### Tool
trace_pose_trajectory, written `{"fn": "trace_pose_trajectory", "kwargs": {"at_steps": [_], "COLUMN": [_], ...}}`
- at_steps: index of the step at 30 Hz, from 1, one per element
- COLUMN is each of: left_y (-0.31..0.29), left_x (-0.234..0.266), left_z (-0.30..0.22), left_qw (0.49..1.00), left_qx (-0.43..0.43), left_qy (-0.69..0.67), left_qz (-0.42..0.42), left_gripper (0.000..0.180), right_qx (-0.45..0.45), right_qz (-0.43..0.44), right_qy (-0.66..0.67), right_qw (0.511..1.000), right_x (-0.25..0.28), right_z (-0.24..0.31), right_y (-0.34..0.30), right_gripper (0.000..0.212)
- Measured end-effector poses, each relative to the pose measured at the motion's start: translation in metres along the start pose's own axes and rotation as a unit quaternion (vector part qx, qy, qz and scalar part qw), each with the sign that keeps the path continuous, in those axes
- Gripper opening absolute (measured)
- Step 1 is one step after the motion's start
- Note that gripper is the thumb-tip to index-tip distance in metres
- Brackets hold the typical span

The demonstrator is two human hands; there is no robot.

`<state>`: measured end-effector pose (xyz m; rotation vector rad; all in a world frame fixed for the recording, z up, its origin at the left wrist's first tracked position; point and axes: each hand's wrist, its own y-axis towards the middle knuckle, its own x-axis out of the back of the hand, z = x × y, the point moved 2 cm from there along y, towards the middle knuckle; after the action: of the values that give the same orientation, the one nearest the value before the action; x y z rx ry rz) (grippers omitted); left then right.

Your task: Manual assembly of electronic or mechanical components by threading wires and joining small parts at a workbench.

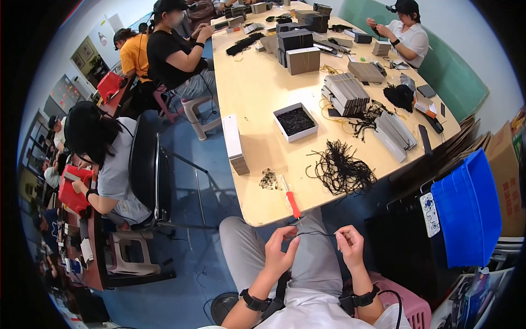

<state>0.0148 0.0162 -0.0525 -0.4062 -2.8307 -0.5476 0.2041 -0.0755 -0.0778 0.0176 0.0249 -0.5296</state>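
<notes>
While the red-handled tool [292, 204] lies across the near edge of the counter [256, 211], both hands work just on the person's side of it, over the lap. The left hand [280, 250], nearest the tool, pinches one part of a black cord [319, 233] between thumb and fingertips; the right hand [350, 247], farther right of the tool, pinches the other end. Holding it at two spots probably keeps the thin, limp cord stretched out and easy to see. The tool's shaft points toward the left hand, perhaps to sit handy, though whether it touches the cord I cannot tell. Right of the tool lies a loose heap of black cords [342, 170], likely left within easy reach. Left of it, small dark loops [268, 179] form their own little pile, seemingly to keep them apart from the heap. Beyond it, a white box [304, 135] holds black bits [296, 119], its walls presumably stopping them from scattering.
</notes>
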Motion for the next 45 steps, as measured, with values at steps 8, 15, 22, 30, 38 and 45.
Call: {"fn": "trace_pose_trajectory", "kwargs": {"at_steps": [8,15,22,30,38,45], "left_y": [0.0,0.005,0.024,0.022,-0.003,-0.003], "left_x": [-0.007,-0.004,-0.003,-0.003,-0.005,-0.008], "left_z": [0.001,-0.005,-0.011,-0.016,-0.022,-0.022], "left_qw": [0.999,0.993,0.981,0.987,0.974,0.989], "left_qx": [-0.015,-0.042,-0.078,-0.038,-0.087,-0.035], "left_qy": [0.03,0.089,0.167,0.158,0.209,0.146], "left_qz": [0.021,-0.068,-0.055,-0.013,0.016,0.014], "left_gripper": [0.019,0.023,0.024,0.016,0.013,0.011], "right_qx": [0.009,-0.039,-0.045,-0.033,-0.047,-0.077], "right_qz": [-0.016,0.043,0.168,0.224,0.215,0.236], "right_qy": [-0.092,-0.134,-0.178,-0.168,-0.151,-0.165], "right_qw": [0.996,0.989,0.969,0.959,0.964,0.955], "right_x": [0.0,-0.011,-0.011,-0.002,-0.007,-0.008], "right_z": [-0.008,-0.089,-0.09,-0.086,-0.088,-0.09], "right_y": [0.012,0.012,0.002,-0.01,-0.012,-0.013], "right_gripper": [0.004,0.006,0.009,0.01,0.011,0.013]}}
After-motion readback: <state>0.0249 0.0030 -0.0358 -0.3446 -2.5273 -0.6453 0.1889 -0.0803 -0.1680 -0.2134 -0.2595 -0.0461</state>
